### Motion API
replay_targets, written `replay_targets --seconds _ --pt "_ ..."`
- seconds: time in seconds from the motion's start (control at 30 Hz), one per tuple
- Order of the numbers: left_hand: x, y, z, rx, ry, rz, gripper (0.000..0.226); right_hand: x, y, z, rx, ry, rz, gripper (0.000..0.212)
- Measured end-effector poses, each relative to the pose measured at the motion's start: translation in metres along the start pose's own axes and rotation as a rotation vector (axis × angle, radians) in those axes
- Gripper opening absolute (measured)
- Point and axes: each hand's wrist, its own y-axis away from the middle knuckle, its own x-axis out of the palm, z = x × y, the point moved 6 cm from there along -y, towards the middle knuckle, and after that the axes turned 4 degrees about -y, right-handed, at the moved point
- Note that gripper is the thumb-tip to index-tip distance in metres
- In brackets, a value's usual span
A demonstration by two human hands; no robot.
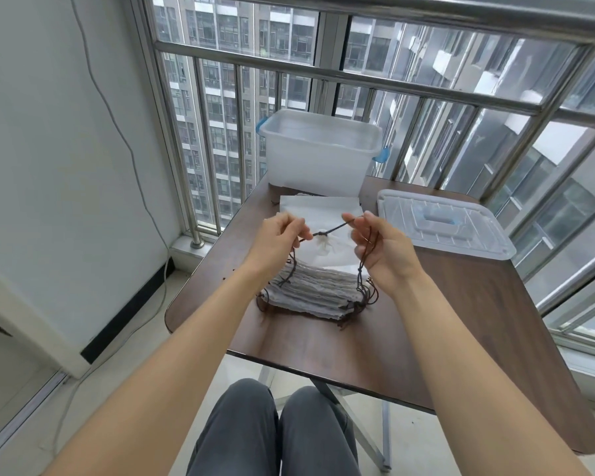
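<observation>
Drawstring pouch (323,247), white, hangs just above the stack of cloth bags (315,290), its mouth apparently cinched. Left hand (275,242) and right hand (382,250) each pinch the brown cord (334,228) between thumb and fingertips, at opposite ends. Clear plastic bin (320,156) stands behind the stack, and its lid (443,225) lies right of the stack.

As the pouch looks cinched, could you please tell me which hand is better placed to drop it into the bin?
Probably the left hand: it pinches the cord directly in front of the bin, while the right hand sits nearer the lid.
</observation>
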Motion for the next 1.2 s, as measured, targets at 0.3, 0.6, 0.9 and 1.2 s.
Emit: replay_targets --seconds 0.3,0.6,0.9,1.2 --pt "0.001 0.007 -0.008 0.063 0.186 -0.026 0.021 0.019 0.003 -0.018 -0.004 0.22 0.11 0.018" --pt "0.017 0.013 -0.009 0.118 0.033 0.191 0.035 0.026 0.003 -0.013 -0.12 0.338 0.128 0.019" --pt "0.025 0.013 -0.022 0.224 -0.168 0.269 0.026 0.026 0.004 -0.003 -0.208 0.53 0.02 0.011" --pt "0.025 0.011 -0.02 0.173 -0.194 0.241 0.026 0.038 0.013 -0.01 -0.176 0.524 0.255 0.02"
